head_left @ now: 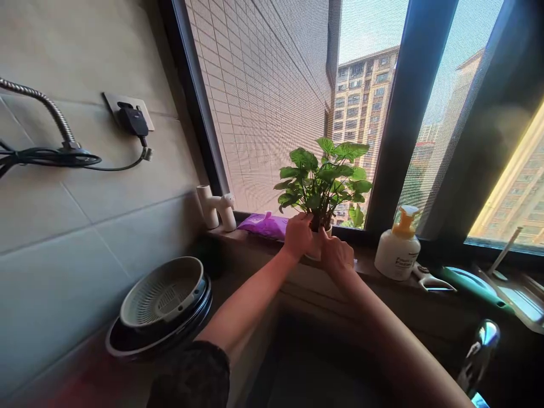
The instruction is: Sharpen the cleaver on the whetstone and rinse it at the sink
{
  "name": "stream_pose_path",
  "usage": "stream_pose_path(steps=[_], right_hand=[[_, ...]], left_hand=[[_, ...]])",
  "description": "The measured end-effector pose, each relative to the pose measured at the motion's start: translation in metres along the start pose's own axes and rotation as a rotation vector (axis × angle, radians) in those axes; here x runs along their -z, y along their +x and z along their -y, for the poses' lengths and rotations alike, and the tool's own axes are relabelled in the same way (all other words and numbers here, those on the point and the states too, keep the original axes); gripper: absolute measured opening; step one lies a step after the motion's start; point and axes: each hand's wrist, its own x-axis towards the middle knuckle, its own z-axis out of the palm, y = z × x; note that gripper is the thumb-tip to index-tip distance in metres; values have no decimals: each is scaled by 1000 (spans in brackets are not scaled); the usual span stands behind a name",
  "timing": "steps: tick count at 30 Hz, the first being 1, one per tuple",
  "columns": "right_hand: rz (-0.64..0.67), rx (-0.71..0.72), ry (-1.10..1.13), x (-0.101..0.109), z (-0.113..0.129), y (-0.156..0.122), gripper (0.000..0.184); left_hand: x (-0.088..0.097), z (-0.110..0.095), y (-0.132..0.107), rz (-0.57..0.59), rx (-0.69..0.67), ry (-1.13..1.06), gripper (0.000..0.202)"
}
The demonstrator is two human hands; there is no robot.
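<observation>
A leafy green potted plant [325, 175] stands upright on the window sill, in front of the screened window. Its pale flowerpot [314, 247] shows only in part between my hands. My left hand [298, 233] is closed on the left side of the pot, fingers up at the rim near the stems. On the opposite side, my right hand [337, 251] grips the rim, with its thumb or a finger pointing up beside the stems. Some of the fingers are hidden. Just left of my left hand lies a purple plastic packet [263, 225].
A white pump bottle [397, 252], a white-handled peeler [431, 280] and a green object [478, 288] line the sill to the right. A white animal-shaped figure [216, 209] is at its left. Stacked colanders and basins [161, 292] stand lower left; a faucet [480, 351] rises lower right.
</observation>
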Motion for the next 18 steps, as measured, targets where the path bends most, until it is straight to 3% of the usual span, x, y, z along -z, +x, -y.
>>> stream_pose_path(steps=[7, 12, 15, 18], right_hand=[[-16, -45, 4, -2, 4, -1, 59], [-3, -145, 256, 2, -9, 4, 49], [-82, -223, 337, 8, -16, 8, 38], [-222, -186, 367, 10, -16, 12, 37]], left_hand=[[-4, 0, -2, 15, -1, -14, 44], [3, 2, -2, -21, 38, -10, 45], [14, 3, 2, -57, 46, 8, 39], [25, 2, 6, -67, 26, 71, 33]])
